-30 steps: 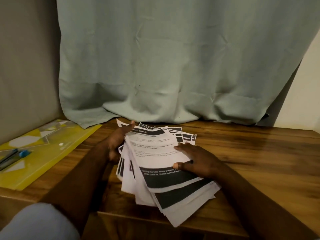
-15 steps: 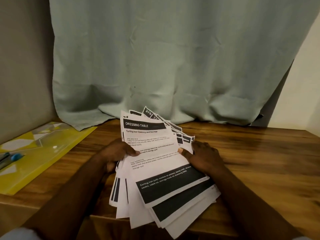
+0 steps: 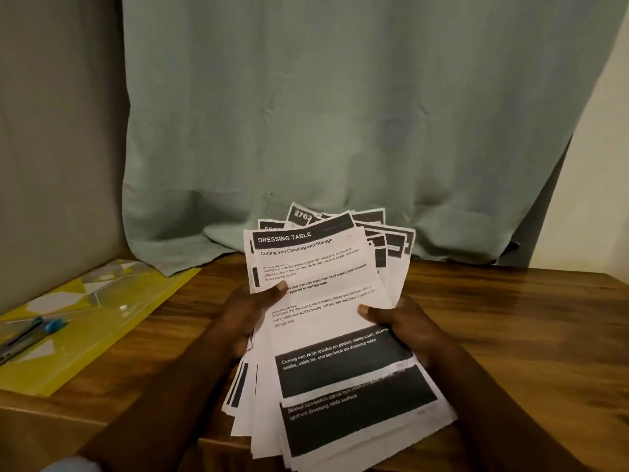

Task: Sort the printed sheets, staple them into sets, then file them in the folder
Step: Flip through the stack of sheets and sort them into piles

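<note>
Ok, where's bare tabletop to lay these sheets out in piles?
Widest bare wood: the table right of the right hand, up to the curtain hem. A narrower strip lies between the yellow folder and the left hand. Crowded: the held sheets fill the middle; the folder, a blue-tipped tool on it, fills the left corner.

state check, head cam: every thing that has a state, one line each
printed sheets: loose fan, lifted and tilted, no staple visible
left hand: grips the fan's left edge, thumb on the top sheet
right hand: grips the right edge, thumb on top
yellow folder: flat on the table, far left, flap looks closed
blue-tipped tool: lying on the folder, untouched
curtain: hanging, hem bunched on the table
</note>
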